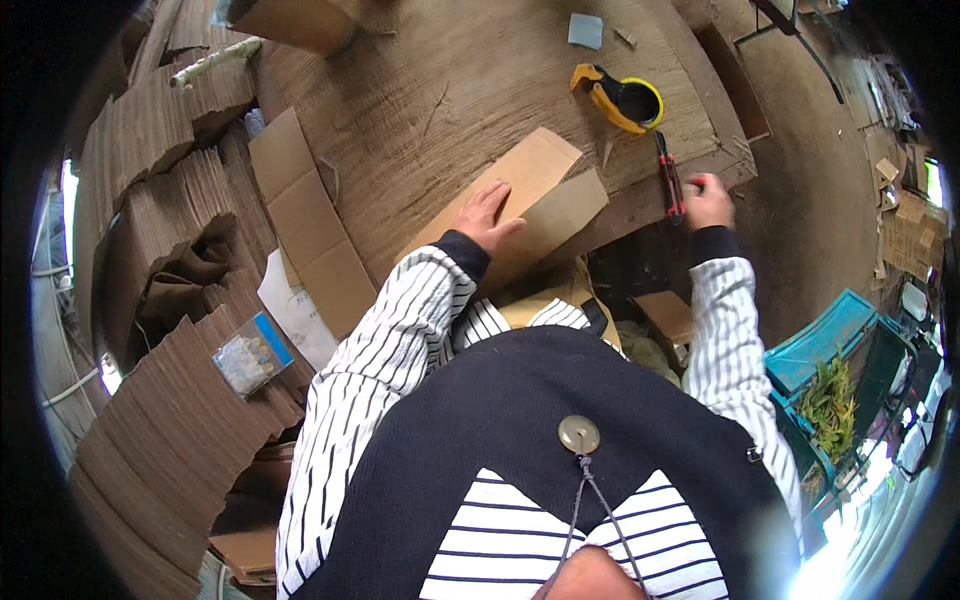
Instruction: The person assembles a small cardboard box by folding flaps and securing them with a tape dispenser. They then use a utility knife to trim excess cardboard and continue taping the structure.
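My left hand (487, 216) lies on a long folded cardboard box (535, 172) at the table's near edge, its fingers stretched over the top and its thumb apart. To the right, my right hand (709, 203) is held closed and slightly blurred. A small red bit shows at its fingers, but I cannot make out what it belongs to. Close beside that hand, a black and red utility knife (670, 180) rests along the table edge. Beyond the knife sits a yellow and black tape dispenser (625, 102) with a roll of tape.
Stacks of flattened cardboard (165, 420) crowd the left, with a clear plastic packet (250, 358) on one. A folded cardboard strip (310, 220) leans by the wooden table (400, 110). A pale square (585, 31) lies farther back. At right stands a teal crate (820, 342) near green leaves (832, 408).
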Demonstrator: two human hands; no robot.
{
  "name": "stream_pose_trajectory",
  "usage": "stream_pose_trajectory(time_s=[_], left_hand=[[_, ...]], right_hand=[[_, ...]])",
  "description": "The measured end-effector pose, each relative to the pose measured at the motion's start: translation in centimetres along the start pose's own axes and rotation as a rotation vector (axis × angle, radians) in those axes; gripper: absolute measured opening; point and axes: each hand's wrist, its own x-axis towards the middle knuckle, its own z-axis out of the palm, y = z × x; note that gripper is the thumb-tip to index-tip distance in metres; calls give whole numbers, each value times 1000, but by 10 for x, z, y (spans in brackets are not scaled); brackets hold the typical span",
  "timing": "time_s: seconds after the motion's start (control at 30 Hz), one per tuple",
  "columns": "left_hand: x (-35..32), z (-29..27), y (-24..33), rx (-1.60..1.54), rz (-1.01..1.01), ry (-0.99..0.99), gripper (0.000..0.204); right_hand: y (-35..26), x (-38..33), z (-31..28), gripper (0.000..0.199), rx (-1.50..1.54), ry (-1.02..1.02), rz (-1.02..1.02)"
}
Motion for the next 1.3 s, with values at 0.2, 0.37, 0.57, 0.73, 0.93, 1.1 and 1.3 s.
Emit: stream_pose_trajectory(time_s=[0.2, 0.37, 0.57, 0.73, 0.93, 1.1, 1.3], left_hand=[[-96, 4, -203, 543, -401, -137, 37], [-154, 30, -235, -114, -961, 87, 60], [-169, 9, -153, -1405, -948, 320, 60], [-230, -34, -131, -1470, -773, 862, 49], [-209, 8, -116, -603, -841, 785, 46], [-231, 28, -123, -925, -643, 1027, 39], [-130, -62, 5, 241, -79, 788, 70]], right_hand=[[-154, 15, 57, 41, -121, -387, -42], [-190, 33, 49, 46, -303, -711, -10], [-221, 4, 14, 35, -70, -602, -238], [-230, -20, 13, 14, 397, -503, -444], [-92, -23, 139, 10, 557, -356, -143], [-41, -61, 118, 26, 581, -101, -68], [-86, -75, 47, 21, 142, -145, -271]])
